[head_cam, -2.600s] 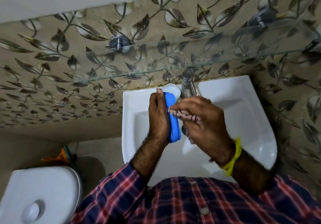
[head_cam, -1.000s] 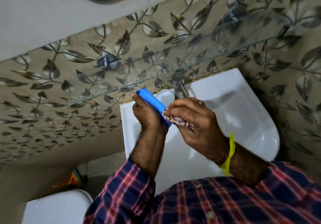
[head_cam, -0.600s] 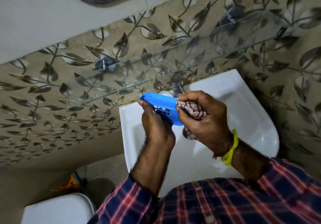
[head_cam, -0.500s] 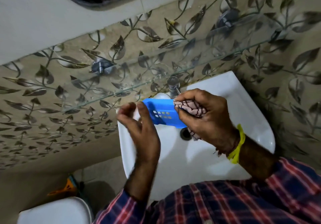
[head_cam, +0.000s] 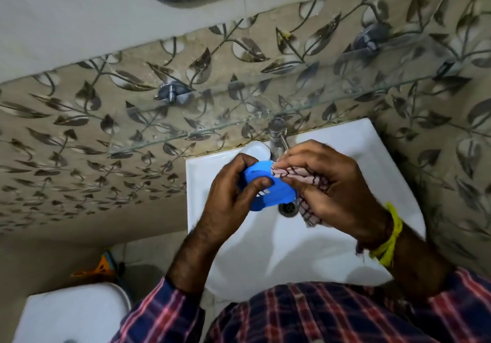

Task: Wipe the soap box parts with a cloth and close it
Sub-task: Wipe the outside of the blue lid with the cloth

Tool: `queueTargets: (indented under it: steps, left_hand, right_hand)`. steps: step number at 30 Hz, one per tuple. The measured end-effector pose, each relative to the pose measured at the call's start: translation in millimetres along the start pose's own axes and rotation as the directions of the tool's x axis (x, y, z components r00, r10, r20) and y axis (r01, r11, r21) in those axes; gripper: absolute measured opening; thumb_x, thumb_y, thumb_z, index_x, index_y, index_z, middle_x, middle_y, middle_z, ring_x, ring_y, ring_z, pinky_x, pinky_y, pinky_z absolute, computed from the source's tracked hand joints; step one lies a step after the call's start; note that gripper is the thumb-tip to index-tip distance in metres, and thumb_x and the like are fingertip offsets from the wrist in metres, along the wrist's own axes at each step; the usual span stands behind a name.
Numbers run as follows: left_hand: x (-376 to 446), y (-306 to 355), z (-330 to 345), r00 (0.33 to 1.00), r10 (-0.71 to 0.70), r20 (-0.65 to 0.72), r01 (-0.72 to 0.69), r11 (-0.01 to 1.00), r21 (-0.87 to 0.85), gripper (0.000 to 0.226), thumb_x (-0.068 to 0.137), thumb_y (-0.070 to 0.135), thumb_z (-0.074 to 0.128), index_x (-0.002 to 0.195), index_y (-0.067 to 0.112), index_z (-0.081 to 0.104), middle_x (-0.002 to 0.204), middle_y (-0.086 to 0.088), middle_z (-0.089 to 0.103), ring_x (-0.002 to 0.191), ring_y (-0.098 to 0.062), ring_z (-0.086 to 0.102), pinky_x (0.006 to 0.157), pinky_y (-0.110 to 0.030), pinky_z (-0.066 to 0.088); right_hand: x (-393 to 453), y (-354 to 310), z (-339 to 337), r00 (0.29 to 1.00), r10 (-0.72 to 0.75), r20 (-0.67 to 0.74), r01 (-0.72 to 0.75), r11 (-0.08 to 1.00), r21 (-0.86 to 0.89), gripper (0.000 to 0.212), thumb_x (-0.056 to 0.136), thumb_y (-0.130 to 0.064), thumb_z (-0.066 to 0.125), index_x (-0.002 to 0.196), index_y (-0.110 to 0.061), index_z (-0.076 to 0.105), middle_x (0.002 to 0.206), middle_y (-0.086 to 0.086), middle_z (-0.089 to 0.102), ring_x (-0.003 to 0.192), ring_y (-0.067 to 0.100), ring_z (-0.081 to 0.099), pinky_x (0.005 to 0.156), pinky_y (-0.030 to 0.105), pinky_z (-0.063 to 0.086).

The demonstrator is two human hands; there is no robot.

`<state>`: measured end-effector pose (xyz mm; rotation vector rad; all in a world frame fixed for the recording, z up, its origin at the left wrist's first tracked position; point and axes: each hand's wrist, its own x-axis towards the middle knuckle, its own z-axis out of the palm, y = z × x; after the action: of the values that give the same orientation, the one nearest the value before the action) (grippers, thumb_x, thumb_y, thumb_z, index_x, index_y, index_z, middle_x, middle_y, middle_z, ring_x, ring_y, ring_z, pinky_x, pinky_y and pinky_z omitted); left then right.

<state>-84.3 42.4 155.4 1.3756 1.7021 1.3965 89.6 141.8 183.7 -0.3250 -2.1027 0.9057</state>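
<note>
Head view: left hand (head_cam: 228, 196) grips blue soap-box part (head_cam: 276, 191), right hand (head_cam: 326, 183) pinches cloth (head_cam: 300, 176) against it.

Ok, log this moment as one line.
left hand: grips blue slotted plastic soap box part | right hand: holds checked pink cloth against it | over white sink

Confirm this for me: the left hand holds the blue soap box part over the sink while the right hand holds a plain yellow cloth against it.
Not quite. The cloth is not plain yellow: the head view shows it pale pink with a dark checked pattern. The yellow is a band on the right wrist. The rest holds: the left hand holds the blue soap box part over the sink, the right hand holding the cloth against it.
</note>
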Motion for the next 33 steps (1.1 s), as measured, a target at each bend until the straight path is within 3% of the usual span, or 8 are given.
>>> queueTargets:
  steps: [3, 7, 11, 15, 18, 22, 28, 33]
  left_hand:
    - [-5.7, 4.7, 7.5, 1.000, -0.016, -0.018, 0.015, 0.996, -0.088, 0.011, 0.093, 0.012, 0.065, 0.093, 0.005, 0.056, 0.085, -0.010, 0.058, 0.078, -0.021, 0.056, 0.073, -0.032, 0.045]
    - [-6.2, 4.6, -1.2, 0.997, -0.028, -0.071, 0.015, 0.983, -0.182, 0.006, 0.094, 0.006, 0.059, 0.092, 0.011, 0.056, 0.083, 0.011, 0.057, 0.076, -0.004, 0.054, 0.072, -0.017, 0.044]
    - [-13.8, 2.4, 7.9, 0.996, -0.056, -0.075, 0.038, 0.973, -0.226, 0.006, 0.097, 0.008, 0.057, 0.097, 0.002, 0.056, 0.087, 0.003, 0.058, 0.079, -0.008, 0.055, 0.074, -0.019, 0.045]
    - [-13.4, -4.1, 10.4, 0.975, -0.119, -0.187, 0.039, 0.922, -0.384, 0.004, 0.096, 0.019, 0.062, 0.095, 0.017, 0.060, 0.087, 0.005, 0.064, 0.080, -0.008, 0.059, 0.075, -0.021, 0.050]
    - [-14.4, -4.0, 18.4, 0.968, -0.150, -0.203, 0.054, 0.910, -0.411, 0.006, 0.097, 0.020, 0.062, 0.096, 0.014, 0.059, 0.086, 0.007, 0.066, 0.078, -0.006, 0.061, 0.073, -0.019, 0.051]
    - [-10.3, -4.4, 20.6, 0.948, -0.187, -0.256, 0.042, 0.875, -0.482, 0.006, 0.098, 0.017, 0.055, 0.099, 0.015, 0.060, 0.088, 0.004, 0.067, 0.079, -0.008, 0.061, 0.074, -0.020, 0.052]
    - [-11.8, -2.1, 29.8, 0.907, -0.280, -0.313, 0.049, 0.811, -0.583, 0.020, 0.099, 0.024, 0.060, 0.106, 0.006, 0.062, 0.096, -0.009, 0.068, 0.086, -0.017, 0.063, 0.077, -0.025, 0.056]
    - [-8.2, 1.3, 28.1, 0.879, -0.340, -0.335, 0.055, 0.770, -0.636, 0.034, 0.092, 0.030, 0.055, 0.112, 0.002, 0.062, 0.098, -0.007, 0.072, 0.087, -0.017, 0.068, 0.080, -0.027, 0.057]
  right_hand:
    - [11.4, -2.0, 7.0, 0.997, -0.059, 0.041, 0.061, 0.996, -0.071, 0.022, 0.082, 0.013, 0.071, 0.102, 0.003, 0.073, 0.102, 0.013, 0.069, 0.098, 0.021, 0.064, 0.089, 0.031, 0.052]
    - [0.2, 1.1, 4.6, 0.997, -0.064, -0.031, 0.063, 0.998, -0.019, 0.017, 0.083, 0.011, 0.073, 0.099, 0.005, 0.074, 0.098, 0.016, 0.070, 0.097, 0.024, 0.065, 0.090, 0.032, 0.051]
    - [5.3, -2.4, 15.3, 0.998, -0.061, -0.031, 0.059, 0.998, -0.037, 0.015, 0.084, 0.009, 0.072, 0.098, 0.003, 0.074, 0.099, 0.014, 0.070, 0.095, 0.028, 0.064, 0.089, 0.038, 0.050]
    - [5.9, -0.7, 14.1, 0.997, -0.068, -0.034, 0.067, 0.997, -0.030, 0.014, 0.086, 0.008, 0.072, 0.099, 0.003, 0.074, 0.099, 0.015, 0.070, 0.097, 0.028, 0.065, 0.089, 0.042, 0.050]
    - [-2.4, -3.3, 15.5, 0.995, -0.051, -0.088, 0.046, 0.997, -0.058, 0.014, 0.084, 0.009, 0.071, 0.097, 0.005, 0.074, 0.099, 0.016, 0.071, 0.096, 0.028, 0.066, 0.088, 0.044, 0.050]
    - [14.2, -6.6, 14.9, 0.997, -0.069, -0.042, 0.066, 0.995, -0.069, 0.014, 0.085, 0.010, 0.071, 0.098, 0.005, 0.073, 0.099, 0.017, 0.071, 0.096, 0.030, 0.066, 0.089, 0.045, 0.050]
    - [-5.9, -12.7, 28.9, 0.977, 0.032, -0.213, -0.043, 0.998, -0.045, 0.015, 0.088, 0.002, 0.068, 0.101, 0.003, 0.073, 0.105, 0.013, 0.069, 0.105, 0.019, 0.064, 0.099, 0.031, 0.049]
    - [-4.7, -7.8, 32.8, 0.968, 0.049, -0.246, -0.047, 0.999, 0.014, 0.015, 0.088, 0.002, 0.068, 0.103, 0.002, 0.073, 0.106, 0.013, 0.070, 0.106, 0.022, 0.066, 0.099, 0.032, 0.050]
